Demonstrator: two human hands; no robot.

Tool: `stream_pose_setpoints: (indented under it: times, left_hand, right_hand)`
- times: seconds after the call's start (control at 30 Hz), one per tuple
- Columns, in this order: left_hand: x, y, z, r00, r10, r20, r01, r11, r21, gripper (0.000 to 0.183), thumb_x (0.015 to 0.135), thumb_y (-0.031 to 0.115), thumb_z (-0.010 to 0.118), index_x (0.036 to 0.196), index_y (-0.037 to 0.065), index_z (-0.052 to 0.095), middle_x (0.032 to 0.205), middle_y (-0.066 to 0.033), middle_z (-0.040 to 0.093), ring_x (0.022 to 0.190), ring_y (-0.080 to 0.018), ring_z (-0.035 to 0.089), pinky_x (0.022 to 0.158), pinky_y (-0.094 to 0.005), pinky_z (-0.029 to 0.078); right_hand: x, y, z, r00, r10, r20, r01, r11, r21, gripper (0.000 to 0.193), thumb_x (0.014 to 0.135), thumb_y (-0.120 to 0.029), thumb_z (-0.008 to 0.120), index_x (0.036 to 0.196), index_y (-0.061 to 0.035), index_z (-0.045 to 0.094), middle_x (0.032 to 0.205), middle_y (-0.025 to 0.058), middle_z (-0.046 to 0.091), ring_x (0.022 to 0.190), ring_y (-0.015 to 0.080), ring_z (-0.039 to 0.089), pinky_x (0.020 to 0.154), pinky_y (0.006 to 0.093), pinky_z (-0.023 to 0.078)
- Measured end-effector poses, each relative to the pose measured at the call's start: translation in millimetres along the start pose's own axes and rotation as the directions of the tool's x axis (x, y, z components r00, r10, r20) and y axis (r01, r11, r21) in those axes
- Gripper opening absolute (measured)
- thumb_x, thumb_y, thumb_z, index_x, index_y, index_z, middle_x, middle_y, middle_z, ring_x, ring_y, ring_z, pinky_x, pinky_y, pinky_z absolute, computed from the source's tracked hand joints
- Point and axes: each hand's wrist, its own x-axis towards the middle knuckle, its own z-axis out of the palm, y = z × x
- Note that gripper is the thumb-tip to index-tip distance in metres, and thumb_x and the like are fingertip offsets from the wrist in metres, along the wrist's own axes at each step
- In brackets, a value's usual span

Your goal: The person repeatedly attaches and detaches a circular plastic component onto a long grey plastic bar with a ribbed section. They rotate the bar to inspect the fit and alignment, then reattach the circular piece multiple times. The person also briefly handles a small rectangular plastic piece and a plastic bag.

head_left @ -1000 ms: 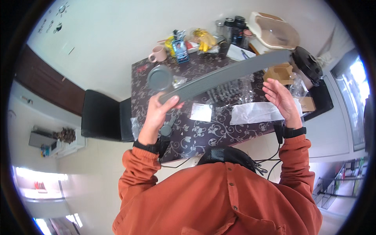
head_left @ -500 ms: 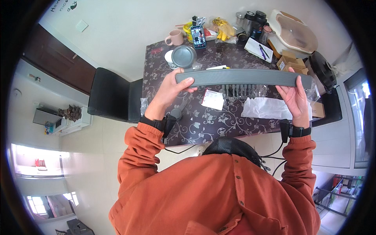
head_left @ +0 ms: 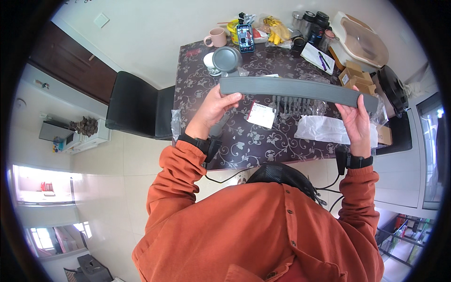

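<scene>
— While held up over the patterned table (head_left: 263,141), long grey ribbed panel (head_left: 296,89) stretched left to right across the view, slightly lower at the right end.

— And gripped how?

— Left hand (head_left: 213,109) wrapped round the left end, thumb hooked over the front edge, fingers curled behind; clamped on it. Right hand (head_left: 358,120) under the right end, palm turned up, fingers spread along the back, more cradling than pinching.

— Nearer to which hand?

— Shared between both, one end each. Long axis running crosswise to the forearms, so roughly parallel to the chest and the near table edge. Middle of the panel unsupported, hanging between the two grips.

— Touching anything below?

— Apparently not; lifted clear of the tabletop. Underneath, just behind the panel's lower edge, a clear plastic bag (head_left: 296,105) with a row of small grey pegs inside, a white paper slip (head_left: 261,114) to its left, and a white plastic wrapper (head_left: 329,129) nearer the right hand.

— Further back?

— Round grey dish (head_left: 226,58) just beyond the left end, pink mug (head_left: 216,36) and a propped phone (head_left: 245,37) behind that. Cardboard boxes (head_left: 354,75) by the right end. Black chair (head_left: 136,105) well off to the left of the table.
</scene>
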Motion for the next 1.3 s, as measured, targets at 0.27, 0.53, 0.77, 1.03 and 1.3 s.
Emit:
stream_pose_setpoints:
  times: [0.27, 0.53, 0.77, 1.03, 1.3]
  left_hand:
    - [-0.6, 7.2, 9.5, 0.997, 0.074, 0.013, -0.072, 0.994, -0.084, 0.050, 0.088, 0.018, 0.068, 0.129, 0.004, 0.044, 0.111, -0.0079, 0.060, 0.097, -0.0167, 0.063, 0.074, -0.0255, 0.056]
    - [-6.6, -22.7, -54.5, 0.984, -0.111, -0.140, 0.155, 0.916, 0.370, 0.049, 0.089, 0.032, 0.066, 0.126, 0.004, 0.054, 0.110, -0.0113, 0.065, 0.095, -0.0170, 0.064, 0.076, -0.0274, 0.053]
    - [-37.8, -120.9, -112.6, 0.955, -0.060, -0.290, 0.290, 0.002, 0.957, 0.058, 0.075, 0.042, 0.074, 0.124, 0.013, 0.060, 0.118, -0.0200, 0.061, 0.107, -0.0352, 0.060, 0.088, -0.0436, 0.050]
    - [-44.7, -173.6, -96.8, 0.903, 0.050, -0.427, 0.430, -0.066, 0.901, 0.064, 0.076, 0.040, 0.073, 0.128, 0.006, 0.054, 0.118, -0.0154, 0.056, 0.113, -0.0320, 0.052, 0.093, -0.0406, 0.047]
    - [-51.3, -125.5, -109.7, 0.847, -0.455, -0.275, 0.173, 0.725, -0.667, 0.039, 0.088, 0.034, 0.059, 0.103, -0.003, 0.060, 0.094, -0.0133, 0.065, 0.081, -0.0224, 0.061, 0.068, -0.0326, 0.051]
  right_hand:
    - [0.0, 12.4, -10.6, 1.000, 0.023, 0.017, -0.024, 0.997, 0.077, 0.040, 0.103, -0.028, 0.039, 0.136, -0.0064, 0.042, 0.127, 0.0211, 0.056, 0.118, 0.0340, 0.056, 0.099, 0.0471, 0.049]
    - [-5.0, 4.9, -22.9, 0.990, -0.046, 0.133, 0.030, 0.992, 0.124, 0.039, 0.103, -0.028, 0.041, 0.136, -0.0065, 0.043, 0.130, 0.0199, 0.054, 0.121, 0.0335, 0.054, 0.104, 0.0492, 0.044]
    - [-12.5, 6.2, -27.4, 0.996, -0.085, -0.029, 0.087, 0.990, 0.111, 0.041, 0.102, -0.024, 0.044, 0.136, -0.0027, 0.041, 0.133, 0.0234, 0.050, 0.125, 0.0363, 0.049, 0.107, 0.0512, 0.041]
    - [-15.8, 4.6, -32.2, 0.990, -0.125, 0.060, 0.116, 0.985, 0.126, 0.042, 0.102, -0.024, 0.044, 0.137, -0.0022, 0.039, 0.133, 0.0240, 0.049, 0.126, 0.0371, 0.048, 0.108, 0.0521, 0.039]
    - [-19.7, 7.5, -28.5, 0.981, -0.141, -0.134, 0.139, 0.990, -0.024, 0.043, 0.101, -0.028, 0.044, 0.137, -0.0040, 0.039, 0.132, 0.0226, 0.050, 0.123, 0.0362, 0.051, 0.106, 0.0511, 0.042]
